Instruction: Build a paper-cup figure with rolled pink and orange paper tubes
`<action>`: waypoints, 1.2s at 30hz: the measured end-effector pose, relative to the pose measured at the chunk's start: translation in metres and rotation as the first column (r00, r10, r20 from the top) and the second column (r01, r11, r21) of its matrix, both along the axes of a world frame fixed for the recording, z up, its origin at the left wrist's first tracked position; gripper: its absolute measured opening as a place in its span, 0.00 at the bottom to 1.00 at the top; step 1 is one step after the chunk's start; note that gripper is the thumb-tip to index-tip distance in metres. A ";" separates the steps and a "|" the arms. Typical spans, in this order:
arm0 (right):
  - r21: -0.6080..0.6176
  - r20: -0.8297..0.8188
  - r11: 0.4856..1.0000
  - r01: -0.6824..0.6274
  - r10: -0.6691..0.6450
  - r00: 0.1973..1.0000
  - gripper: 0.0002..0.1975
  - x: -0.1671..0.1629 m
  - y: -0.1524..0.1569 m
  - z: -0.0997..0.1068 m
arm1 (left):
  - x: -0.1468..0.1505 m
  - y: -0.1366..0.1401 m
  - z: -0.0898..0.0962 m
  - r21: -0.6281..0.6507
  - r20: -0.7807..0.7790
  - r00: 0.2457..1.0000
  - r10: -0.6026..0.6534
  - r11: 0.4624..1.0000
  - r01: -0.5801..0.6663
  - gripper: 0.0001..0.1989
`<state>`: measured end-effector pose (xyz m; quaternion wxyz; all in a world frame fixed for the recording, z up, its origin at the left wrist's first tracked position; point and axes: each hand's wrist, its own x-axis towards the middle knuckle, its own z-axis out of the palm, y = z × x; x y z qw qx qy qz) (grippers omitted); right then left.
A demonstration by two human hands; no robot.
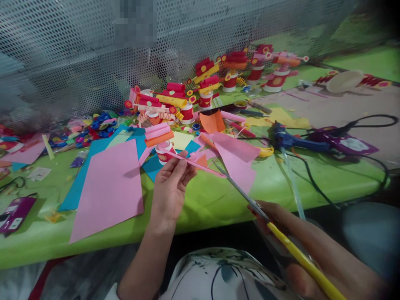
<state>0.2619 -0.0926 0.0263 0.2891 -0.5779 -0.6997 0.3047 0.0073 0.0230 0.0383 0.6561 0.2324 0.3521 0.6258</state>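
Observation:
My left hand [171, 183] pinches a narrow pink paper strip [206, 167] above the table's front part. My right hand [290, 233] is closed around a pair of scissors [293, 246] with a yellow handle. The scissor blades reach up and left to the strip's right end, one showing on each side of it. Just behind my left hand stands a red and white paper cup [164, 151] with pink and orange paper rolls [158, 133] above it. A large pink sheet [109, 187] lies to the left over blue paper [73, 189].
Several decorated cups [230, 81] stand along the perforated metal panel [93, 54]. A blue glue gun [296, 141] with a cord lies at the right. Colourful small pieces [100, 125] are heaped at back left. A purple box [17, 214] sits at the left edge.

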 end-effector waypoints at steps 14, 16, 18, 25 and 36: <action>0.235 0.336 0.968 -0.093 0.009 0.942 0.38 -0.008 0.009 0.006 | -0.013 -0.004 0.001 0.109 -0.200 0.979 -0.031 0.993 0.054 0.14; 0.263 0.355 0.959 -0.105 0.005 0.935 0.38 -0.007 0.010 0.005 | -0.014 -0.005 0.001 0.117 -0.206 0.978 -0.034 0.991 0.059 0.13; 0.269 0.363 0.958 -0.104 0.000 0.932 0.38 -0.006 0.010 0.004 | -0.015 -0.006 0.002 0.126 -0.213 0.977 -0.031 0.990 0.059 0.12; 0.253 0.337 0.962 -0.103 0.013 0.941 0.35 -0.005 0.010 0.001 | -0.014 -0.010 0.004 0.147 -0.235 0.971 -0.032 0.987 0.069 0.13; 0.298 0.387 0.949 -0.097 -0.027 0.922 0.38 -0.005 0.010 -0.006 | -0.017 -0.010 0.006 0.162 -0.247 0.969 -0.007 0.986 0.049 0.13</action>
